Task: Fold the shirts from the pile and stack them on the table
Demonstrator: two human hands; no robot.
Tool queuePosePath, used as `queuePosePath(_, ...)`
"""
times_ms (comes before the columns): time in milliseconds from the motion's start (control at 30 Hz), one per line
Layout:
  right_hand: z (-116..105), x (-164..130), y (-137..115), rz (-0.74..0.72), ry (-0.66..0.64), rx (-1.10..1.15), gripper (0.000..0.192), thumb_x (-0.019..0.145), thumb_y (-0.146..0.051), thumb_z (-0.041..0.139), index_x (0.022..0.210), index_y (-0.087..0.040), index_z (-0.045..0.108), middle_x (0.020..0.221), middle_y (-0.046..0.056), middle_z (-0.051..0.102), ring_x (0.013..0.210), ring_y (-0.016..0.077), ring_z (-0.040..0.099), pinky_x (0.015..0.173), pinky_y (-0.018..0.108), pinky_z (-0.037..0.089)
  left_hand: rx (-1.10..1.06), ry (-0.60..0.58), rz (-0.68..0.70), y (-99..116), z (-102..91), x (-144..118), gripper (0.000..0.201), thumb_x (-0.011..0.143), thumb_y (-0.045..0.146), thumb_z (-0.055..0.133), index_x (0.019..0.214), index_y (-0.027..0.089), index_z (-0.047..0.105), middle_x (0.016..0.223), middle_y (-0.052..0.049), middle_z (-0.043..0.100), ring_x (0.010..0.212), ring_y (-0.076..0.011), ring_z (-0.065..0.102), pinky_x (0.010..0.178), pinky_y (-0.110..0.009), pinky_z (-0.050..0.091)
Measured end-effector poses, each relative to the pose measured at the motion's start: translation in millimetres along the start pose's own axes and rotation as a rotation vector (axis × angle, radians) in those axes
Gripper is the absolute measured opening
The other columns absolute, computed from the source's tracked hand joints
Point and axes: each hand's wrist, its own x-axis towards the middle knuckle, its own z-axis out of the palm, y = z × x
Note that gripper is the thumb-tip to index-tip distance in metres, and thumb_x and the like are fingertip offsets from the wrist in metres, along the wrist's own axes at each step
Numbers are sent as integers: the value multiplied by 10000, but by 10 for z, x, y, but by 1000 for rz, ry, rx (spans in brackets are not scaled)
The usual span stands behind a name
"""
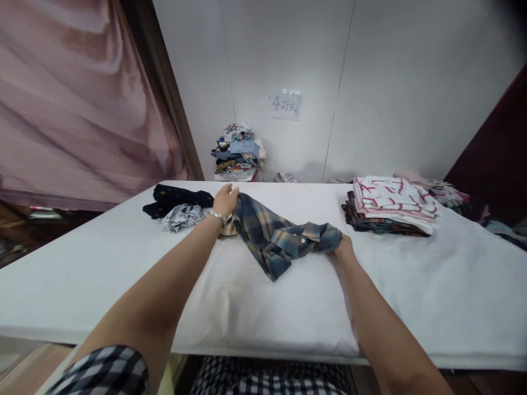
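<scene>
Both hands are on a blue-and-tan plaid shirt (280, 238) lying crumpled near the middle of the white padded surface (123, 263). The left hand (225, 202) grips the shirt's far-left end, fingers closed over the cloth, with a bracelet (217, 215) on the wrist. The right hand (343, 249) clutches the bunched right end, by what looks like a cuff or placket with a button showing; its fingers are mostly hidden under the fabric. The shirt is still twisted and rumpled, not spread flat, no fold lines visible, so the work on this piece looks barely begun: it is held at two ends, and judged from its state the smoothing and folding remain. To the right on the surface sits a stack of folded shirts (389, 211), a white one with red markings on top and darker plaid ones beneath, so several pieces appear done. Just left of the left hand lie a dark garment (173, 198) and a grey patterned garment (183, 215), both loose and unfolded, apparently still waiting. Behind the surface, against the white wall, is a heap of clothes (239, 151), and above it a paper note (285, 104). More loose clothing (444, 192) lies behind the folded stack. A pink curtain (82, 99) hangs at left.
</scene>
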Motion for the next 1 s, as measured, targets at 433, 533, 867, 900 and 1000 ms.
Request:
queuePosePath(433, -13, -2, -71, 56, -39, 625, 308, 782, -501, 622, 914, -243, 724, 965, -3, 759, 967, 194, 686, 845, 327, 555, 832, -526, 84, -865, 501, -1316, 219, 726, 382, 684, 664, 225, 545, 821, -112, 667, 821, -291, 651, 701, -400, 465)
queuePosePath(533, -27, -27, -154, 8, -87, 658, 462, 800, -661, 560, 944, -252, 718, 993, 23, 756, 1026, 220, 677, 884, 377, 547, 803, -506, 69, -898, 425, -1311, 241, 697, 242, 670, 572, 225, 464, 637, -31, 606, 700, -242, 631, 646, -353, 457)
queuePosePath(867, -63, -174, -218, 123, -384, 469, 224, 546, -309, 847, 682, -202, 706, 647, -15, 714, 555, 138, 637, 550, 248, 534, 437, 169, 247, 86, -124, -883, 72, 847, 187, 401, 789, 227, 420, 725, 7, 521, 713, -159, 548, 683, -285, 460)
queuePosePath(900, -51, -208, -234, 149, -449, 444, 223, 554, -301, 845, 695, -197, 708, 636, -16, 706, 541, 132, 628, 533, 239, 523, 325, 234, 370, 257, -118, -833, 53, 840, 181, 423, 805, 220, 433, 742, 6, 530, 729, -153, 549, 704, -277, 461)
queuePosePath(1000, 5, -295, -297, 174, -600, 416, 363, 656, -359, 800, 982, -223, 715, 781, 3, 735, 635, 136, 656, 550, 227, 522, 207, 179, 623, 594, 92, -771, 55, 797, 155, 521, 816, 205, 505, 802, -3, 586, 797, -151, 572, 773, -264, 460)
